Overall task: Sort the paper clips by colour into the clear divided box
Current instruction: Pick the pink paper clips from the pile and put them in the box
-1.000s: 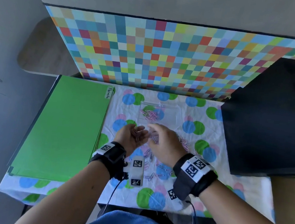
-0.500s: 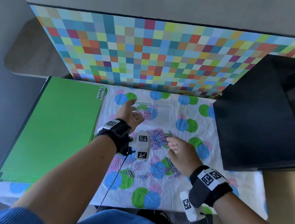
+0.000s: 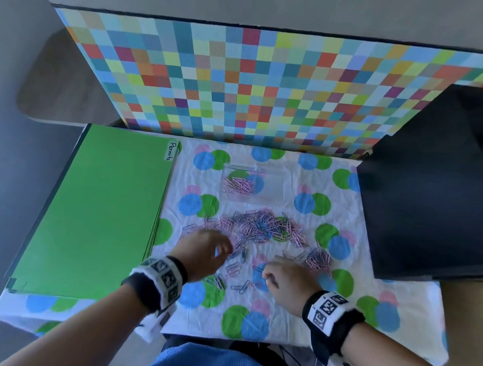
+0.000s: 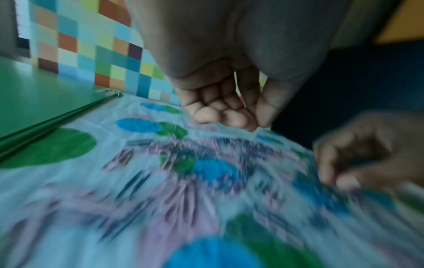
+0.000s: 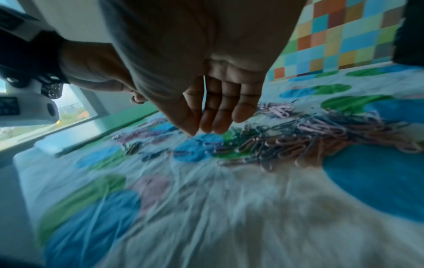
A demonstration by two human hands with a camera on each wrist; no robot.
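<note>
The left hand (image 3: pixel 202 253) is above the near-left edge of the heap of paper clips (image 3: pixel 262 227). Its fingers (image 4: pixel 220 108) are curled toward the palm; the left wrist view is blurred and no clip shows in them, so I cannot tell if they hold something. The right hand (image 3: pixel 286 281) is near the heap on its near-right side, low over the dotted cloth (image 3: pixel 278 328) that covers the surface. Its fingers (image 5: pixel 218 116) are nearly straight and close together, the thumb tip beside them, pointing down at the cloth; whether a clip is between them I cannot tell.

The heap is pink and blue clips mixed, lying in all directions, with its long axis going left to right. The clear divided box (image 3: pixel 269 189) is just behind the heap, its long side also left to right, and only its left compartment has pink clips (image 3: pixel 238 186). A green folder (image 3: pixel 95 211) lies left of the heap, a black case (image 3: pixel 435 211) right of it
</note>
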